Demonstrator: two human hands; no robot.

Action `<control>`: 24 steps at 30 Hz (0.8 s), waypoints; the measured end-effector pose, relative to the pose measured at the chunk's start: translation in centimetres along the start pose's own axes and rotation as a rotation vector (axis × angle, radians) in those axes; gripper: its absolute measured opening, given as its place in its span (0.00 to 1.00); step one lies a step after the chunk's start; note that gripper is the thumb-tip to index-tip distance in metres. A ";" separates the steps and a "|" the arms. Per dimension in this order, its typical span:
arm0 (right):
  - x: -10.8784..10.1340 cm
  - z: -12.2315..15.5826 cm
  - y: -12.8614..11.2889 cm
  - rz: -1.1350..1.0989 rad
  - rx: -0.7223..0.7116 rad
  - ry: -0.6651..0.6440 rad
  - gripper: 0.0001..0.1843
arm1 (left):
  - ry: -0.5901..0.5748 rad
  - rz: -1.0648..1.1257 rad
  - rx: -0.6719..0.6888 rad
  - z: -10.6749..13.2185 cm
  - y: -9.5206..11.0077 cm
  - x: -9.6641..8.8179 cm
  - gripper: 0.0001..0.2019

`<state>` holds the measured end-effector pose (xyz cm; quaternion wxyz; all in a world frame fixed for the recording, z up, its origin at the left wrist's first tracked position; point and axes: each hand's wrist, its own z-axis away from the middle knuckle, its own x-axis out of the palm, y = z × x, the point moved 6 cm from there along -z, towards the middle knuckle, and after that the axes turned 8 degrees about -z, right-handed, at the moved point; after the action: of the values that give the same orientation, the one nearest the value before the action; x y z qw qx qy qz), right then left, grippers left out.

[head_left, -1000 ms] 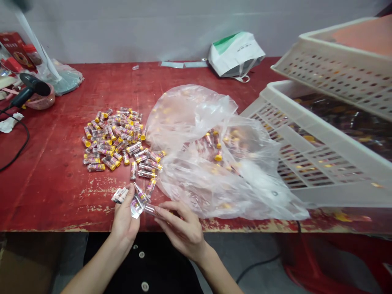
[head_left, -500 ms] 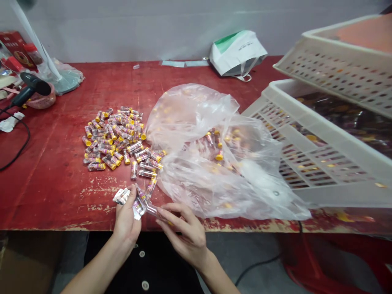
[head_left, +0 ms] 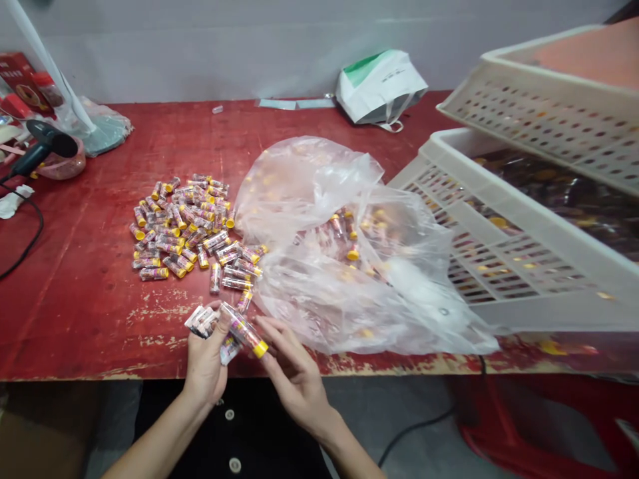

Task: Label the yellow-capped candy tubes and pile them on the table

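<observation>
My left hand (head_left: 206,364) is closed around several small white printed packets (head_left: 200,320), which fan out past the thumb. Against that thumb lies a clear plastic tube (head_left: 240,326) with a printed wrapping inside and a yellow cap, its capped end tilted toward me. My right hand (head_left: 294,372) has its thumb at the yellow cap and its fingers along the tube's far side, partly hidden. Another shiny packet (head_left: 229,350) shows below the tube. Just beyond my hands, a pile of similar capped tubes (head_left: 184,226) lies on the red table (head_left: 90,279).
A big translucent plastic bag (head_left: 309,299) holding more tubes lies right of the pile. Stacked white crates (head_left: 519,219) stand at the right. A white and green bag (head_left: 382,86) is at the back; a black scanner (head_left: 50,140) and lamp base (head_left: 107,133) are at the left.
The tube has turned and moved up between my hands, so its yellow cap now shows in full. My right fingers have spread and shifted along it. The view has shifted slightly.
</observation>
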<state>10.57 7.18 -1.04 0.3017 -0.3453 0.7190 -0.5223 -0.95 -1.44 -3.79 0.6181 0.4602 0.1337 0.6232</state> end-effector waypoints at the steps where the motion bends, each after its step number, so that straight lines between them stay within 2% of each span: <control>1: -0.3 -0.2 0.1 -0.012 -0.019 0.061 0.24 | -0.024 -0.015 -0.006 0.0 -0.1 0.1 0.20; 5: -0.7 -1.1 0.7 -0.051 -0.075 0.224 0.19 | -0.069 -0.047 -0.002 0.2 -0.5 0.5 0.19; 11: -0.2 -1.5 1.6 -0.123 -0.015 0.309 0.17 | -0.083 -0.038 0.013 -0.7 -0.3 1.1 0.19; 14: -0.9 -2.9 2.4 -0.133 0.016 0.367 0.14 | -0.085 0.008 -0.020 -1.7 0.0 1.2 0.16; 15: -1.6 -4.0 2.6 -0.091 0.007 0.362 0.14 | -0.069 0.026 -0.043 -2.1 0.0 1.0 0.14; 17: -4.0 -7.3 3.0 0.168 -0.006 0.334 0.16 | -0.026 0.045 -0.081 -2.8 0.3 0.5 0.12; 19: -7.8 -11.8 3.6 0.573 0.029 0.325 0.17 | -0.004 0.036 -0.085 -3.3 0.5 0.1 0.12; 20: -9.8 -14.2 4.0 0.680 0.054 0.339 0.15 | -0.001 0.024 -0.084 -3.4 0.6 0.0 0.12; 22: -13.1 -18.8 4.9 0.768 0.077 0.319 0.12 | 0.006 -0.007 -0.097 -3.4 0.4 -0.1 0.12; 24: -14.7 -22.3 5.7 0.820 0.090 0.265 0.11 | 0.016 -0.027 -0.120 -3.1 0.1 -0.2 0.11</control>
<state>0.37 32.44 0.60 0.4041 0.0525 0.8058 -0.4296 -3.37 -0.35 -5.46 0.6519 0.4154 0.1072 0.6252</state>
